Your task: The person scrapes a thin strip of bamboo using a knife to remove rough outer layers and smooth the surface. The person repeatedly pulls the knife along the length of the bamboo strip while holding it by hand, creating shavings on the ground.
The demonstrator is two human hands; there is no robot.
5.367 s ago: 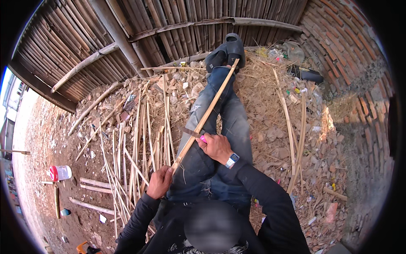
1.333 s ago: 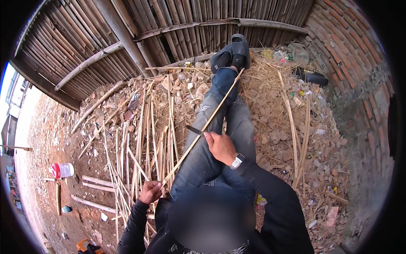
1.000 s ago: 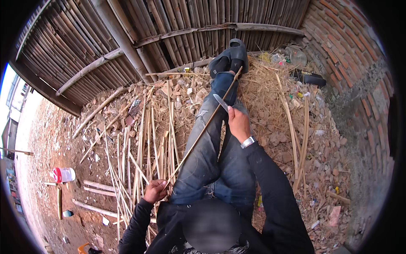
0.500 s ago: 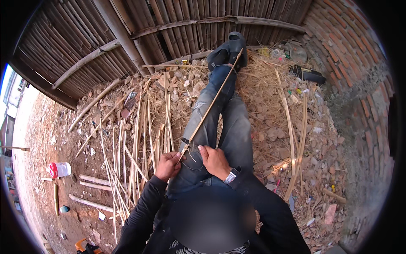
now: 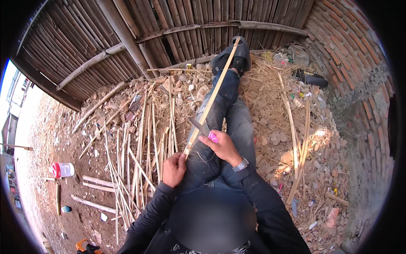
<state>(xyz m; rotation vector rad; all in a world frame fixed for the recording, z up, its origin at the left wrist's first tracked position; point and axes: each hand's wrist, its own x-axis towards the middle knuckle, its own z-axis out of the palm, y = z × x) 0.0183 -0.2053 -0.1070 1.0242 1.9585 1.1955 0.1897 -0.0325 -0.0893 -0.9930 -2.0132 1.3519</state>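
Note:
My left hand (image 5: 174, 169) is closed around the near end of a long, pale bamboo strip (image 5: 218, 86). The strip runs away from me along my outstretched leg, its far end over my shoes (image 5: 237, 56). In my right hand (image 5: 223, 149) is a knife (image 5: 196, 124) with a bright pink handle, its blade lying across the strip beyond the left hand. Thin curled shavings (image 5: 198, 156) hang at my thigh below the blade. A metal-banded watch (image 5: 241, 164) circles my right wrist.
Many split bamboo strips (image 5: 139, 158) lie on the rubble to my left, near a red-and-white tub (image 5: 63, 170). More strips (image 5: 296, 152) lie to my right. A bamboo wall (image 5: 186, 31) stands ahead, a brick wall (image 5: 347, 46) at right. An orange-handled tool (image 5: 86, 245) lies at lower left.
The pink-handled knife now shows in my right hand, across the strip. The strip has turned, with its paler, wider face showing. My right hand has moved right and slightly toward the strip's far end.

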